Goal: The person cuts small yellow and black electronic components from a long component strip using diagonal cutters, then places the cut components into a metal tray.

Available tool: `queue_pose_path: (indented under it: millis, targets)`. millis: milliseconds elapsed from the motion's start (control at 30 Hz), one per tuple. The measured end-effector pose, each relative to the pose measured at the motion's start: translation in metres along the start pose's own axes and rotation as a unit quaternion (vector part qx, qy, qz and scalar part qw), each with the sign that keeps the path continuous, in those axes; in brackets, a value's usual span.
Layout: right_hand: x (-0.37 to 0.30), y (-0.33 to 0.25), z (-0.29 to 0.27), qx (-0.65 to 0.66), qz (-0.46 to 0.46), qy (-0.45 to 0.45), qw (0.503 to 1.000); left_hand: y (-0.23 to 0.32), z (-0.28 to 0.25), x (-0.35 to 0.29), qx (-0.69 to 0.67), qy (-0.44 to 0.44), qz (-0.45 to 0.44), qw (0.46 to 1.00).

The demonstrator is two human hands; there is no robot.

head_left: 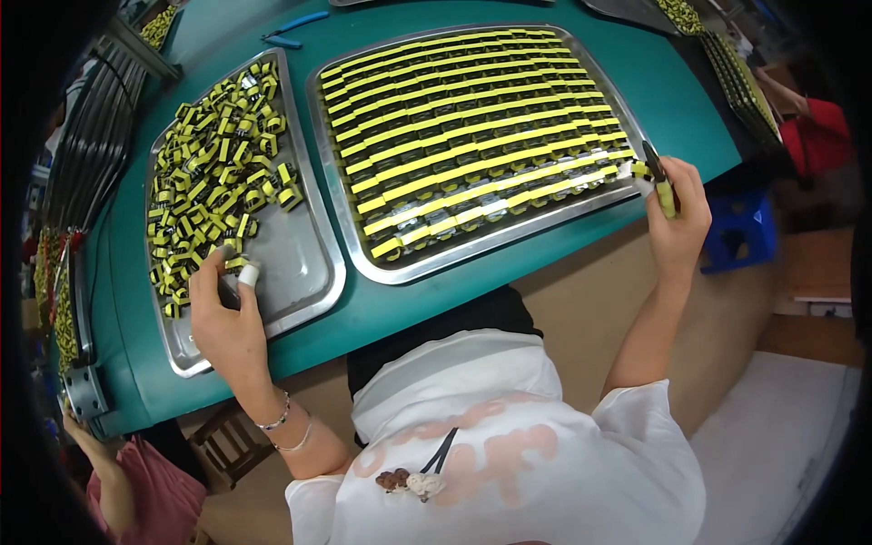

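Over the lower end of the left metal tray, my left hand is closed in a pinch, a white cover on its thumb. A small yellow-and-black coil component is at its fingertips; a dark shape shows inside the grip. Loose components of the same kind lie heaped beside it. My right hand is closed around a slim dark tool with a yellow-green grip, at the right near corner of the larger tray. Another yellow-and-black component is by its thumb. Rows of matching components fill this tray.
Blue-handled pliers lie on the green tabletop beyond the trays. Stacked dark trays stand at the left. A blue stool is below the right edge. Other people's arms show at the lower left and right.
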State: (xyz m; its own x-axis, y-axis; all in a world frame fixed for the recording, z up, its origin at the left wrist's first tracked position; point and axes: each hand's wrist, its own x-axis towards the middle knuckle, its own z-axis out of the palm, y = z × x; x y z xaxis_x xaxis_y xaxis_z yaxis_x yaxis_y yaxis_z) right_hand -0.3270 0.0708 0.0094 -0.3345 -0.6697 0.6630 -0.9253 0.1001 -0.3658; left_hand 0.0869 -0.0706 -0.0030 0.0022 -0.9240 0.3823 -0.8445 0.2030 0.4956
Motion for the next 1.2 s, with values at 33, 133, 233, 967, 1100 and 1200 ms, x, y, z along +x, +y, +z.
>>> queue_pose_path:
  millis: [33,133,233,967,1100,1200]
  targets:
    - [0.003,0.006,-0.004,-0.004,-0.001,0.000,1.000,0.000,0.001,0.000,-0.003,-0.003,0.018,1.000]
    - [0.010,0.015,-0.005,-0.103,-0.043,-0.057,0.992,0.004,0.002,0.001,0.001,-0.022,0.011,1.000]
    - [0.019,0.016,-0.005,-0.119,-0.075,-0.105,0.984,-0.001,0.003,0.002,-0.009,-0.032,0.012,0.999]
    - [0.016,0.019,-0.007,-0.058,-0.060,-0.169,0.982,0.002,-0.005,-0.006,-0.403,-0.036,-0.061,0.913]
    - [0.004,0.020,0.003,0.071,0.013,-0.053,0.996,0.017,-0.006,-0.018,-0.583,-0.091,-0.067,0.804]
    - [-0.005,-0.007,0.004,0.187,0.108,-0.057,0.975,0.026,0.002,-0.032,-0.701,-0.136,-0.092,0.694]
